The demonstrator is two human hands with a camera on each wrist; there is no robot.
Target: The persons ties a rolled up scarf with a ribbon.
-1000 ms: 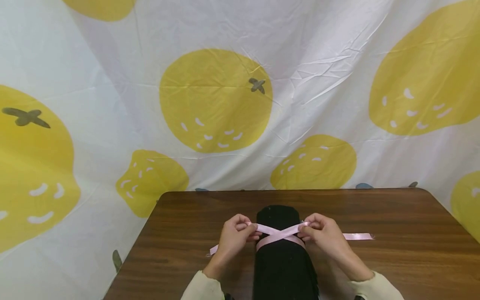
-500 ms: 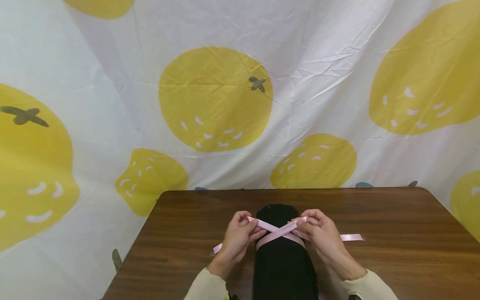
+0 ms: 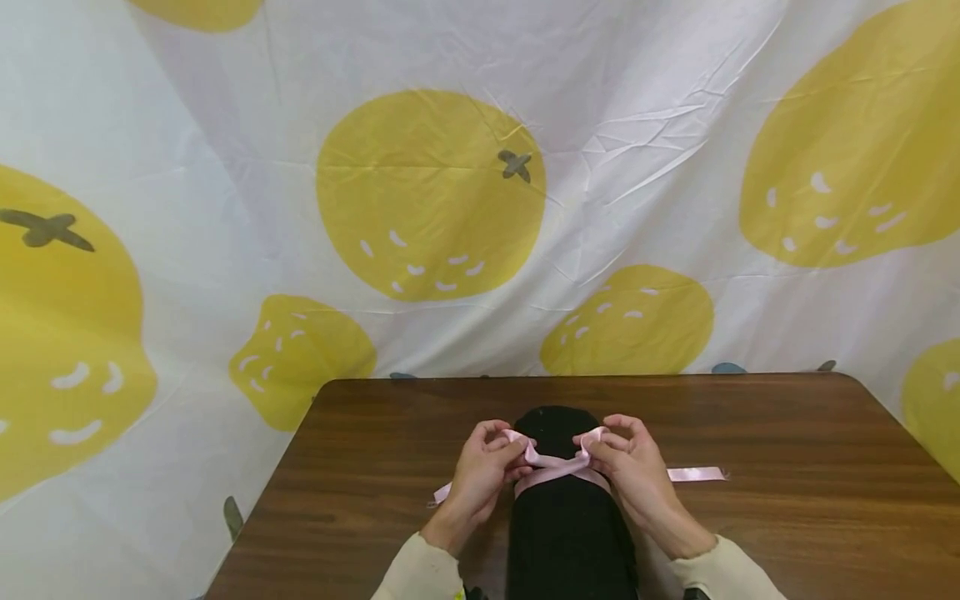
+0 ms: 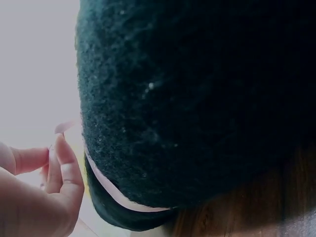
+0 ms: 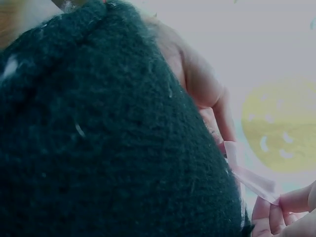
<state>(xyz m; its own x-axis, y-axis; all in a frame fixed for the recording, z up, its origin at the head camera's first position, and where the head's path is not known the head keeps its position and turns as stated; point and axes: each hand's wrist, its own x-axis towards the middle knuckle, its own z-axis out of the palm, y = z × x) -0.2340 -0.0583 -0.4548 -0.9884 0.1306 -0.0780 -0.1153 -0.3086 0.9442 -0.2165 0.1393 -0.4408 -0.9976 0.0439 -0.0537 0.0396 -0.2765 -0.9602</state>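
head view cuts off black bundle [image 3: 573, 537]; pink ribbon [image 3: 553, 472] partly hidden.

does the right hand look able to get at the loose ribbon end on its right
Likely yes: nothing visible covers the ribbon end, which sticks out past the right hand, but the hand may first need to release the ribbon it pinches.
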